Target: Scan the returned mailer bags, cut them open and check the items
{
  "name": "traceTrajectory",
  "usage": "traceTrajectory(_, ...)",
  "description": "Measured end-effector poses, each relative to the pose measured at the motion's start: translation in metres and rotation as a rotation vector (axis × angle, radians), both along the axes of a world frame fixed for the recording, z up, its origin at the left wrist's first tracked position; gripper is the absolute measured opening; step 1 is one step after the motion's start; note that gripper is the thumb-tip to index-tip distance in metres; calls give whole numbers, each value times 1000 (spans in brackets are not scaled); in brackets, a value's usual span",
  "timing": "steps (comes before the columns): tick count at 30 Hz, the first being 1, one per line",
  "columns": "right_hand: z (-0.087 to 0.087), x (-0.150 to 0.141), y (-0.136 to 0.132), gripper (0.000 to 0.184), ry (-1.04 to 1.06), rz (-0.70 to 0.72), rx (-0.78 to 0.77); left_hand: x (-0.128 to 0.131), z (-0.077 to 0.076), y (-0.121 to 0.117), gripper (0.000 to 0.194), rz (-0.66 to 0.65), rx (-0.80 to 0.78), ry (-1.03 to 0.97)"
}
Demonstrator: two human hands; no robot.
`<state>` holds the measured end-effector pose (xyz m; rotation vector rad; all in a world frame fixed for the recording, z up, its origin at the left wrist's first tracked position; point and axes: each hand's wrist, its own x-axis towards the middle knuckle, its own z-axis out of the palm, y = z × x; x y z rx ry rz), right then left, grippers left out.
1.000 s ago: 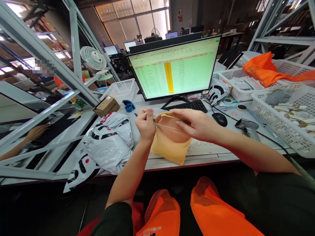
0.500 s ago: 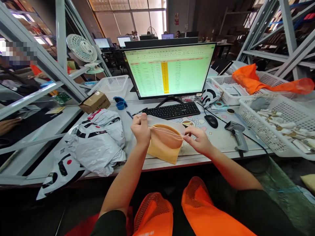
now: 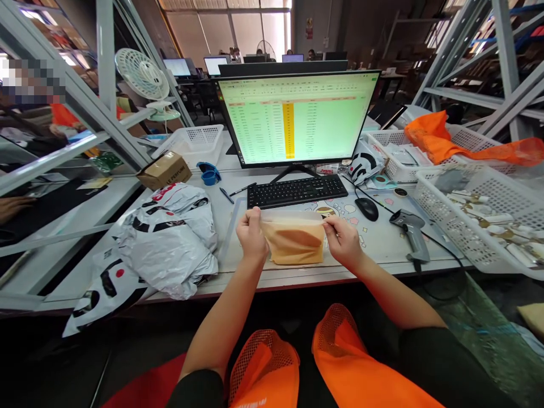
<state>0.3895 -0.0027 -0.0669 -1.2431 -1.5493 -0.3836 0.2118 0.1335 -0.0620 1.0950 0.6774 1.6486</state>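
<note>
the left hand (image 3: 252, 235) pinches one upper corner of a yellow pouch (image 3: 296, 242), thumb on top; the right hand (image 3: 343, 241) pinches the other corner with its fingertips. the pouch is soft, almost rectangular, with a translucent pale top edge, and it is between the hands, in front of the black keyboard (image 3: 297, 191). at left lie shiny, wrinkled white plastic bags (image 3: 174, 243).
</note>
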Motion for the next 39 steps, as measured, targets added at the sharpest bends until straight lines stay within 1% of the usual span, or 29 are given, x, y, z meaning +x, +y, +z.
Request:
traceTrajectory(2, -2, -3, 0, 14, 15, 7, 9, 1, 0, -5, 44, -84, -84, -151)
traceTrajectory(4, 0, -6, 0, 13, 32, -2, 31, 0, 4, -9, 42, -157, -122, -217)
traceTrajectory(7, 9, -7, -1, 13, 35, -30, 54, -3, 12, -12, 42, -191, -78, -156)
traceTrajectory(11, 24, -6, -4, 18, 70, -57, -12, -8, 23, -18, 36, -209, 52, -52)
traceTrajectory(13, 29, -3, -5, 21, 115, -75, -5, -12, 24, -19, 30, -267, 98, -52)
traceTrajectory(15, 32, 1, -5, 23, 156, -78, 15, -17, 18, -16, 32, -372, 124, -67)
traceTrajectory(16, 32, 4, -4, 23, 172, -77, 10, -19, 11, -14, 36, -435, 121, -62)
traceTrajectory(18, 31, 10, -3, 25, 207, -82, -29, -23, -8, -10, 43, -548, 78, -7)
traceTrajectory(19, 30, 14, -2, 26, 227, -91, -48, -24, -18, -9, 44, -580, 46, 40)
traceTrajectory(21, 26, 20, -1, 28, 266, -106, -64, -24, -38, -9, 44, -575, 3, 142)
traceTrajectory(22, 23, 23, -1, 28, 279, -103, -68, -23, -45, -10, 45, -541, 2, 180)
traceTrajectory(24, 20, 29, -4, 28, 281, -83, -82, -19, -50, -12, 48, -431, 32, 231)
traceTrajectory(26, 20, 36, -8, 28, 269, -65, -98, -16, -44, -15, 48, -317, 90, 271)
traceTrajectory(28, 26, 42, -15, 27, 234, -53, -141, -15, -31, -18, 45, -229, 174, 330)
traceTrajectory(31, 47, 43, -27, 21, 63, -107, -202, -15, -10, -25, 40, -161, 334, 431)
traceTrajectory(32, 56, 39, -31, 22, -18, -125, -206, -14, -3, -29, 39, -144, 380, 461)
traceTrajectory(33, 65, 33, -33, 27, -103, -118, -212, -12, 3, -33, 38, -126, 425, 489)
traceTrajectory(34, 74, 24, -33, 33, -187, -79, -229, -10, 8, -37, 37, -110, 470, 519)
traceTrajectory(35, 82, 14, -31, 38, -265, -8, -264, -8, 13, -41, 36, -103, 519, 551)
traceTrajectory(36, 89, 3, -27, 38, -332, 73, -304, -6, 18, -45, 34, -105, 573, 584)
traceTrajectory(37, 95, -7, -22, 34, -389, 134, -337, -5, 22, -48, 31, -120, 632, 618)
traceTrajectory(39, 103, -23, -9, 22, -475, 160, -353, -5, 29, -51, 26, -157, 741, 676)
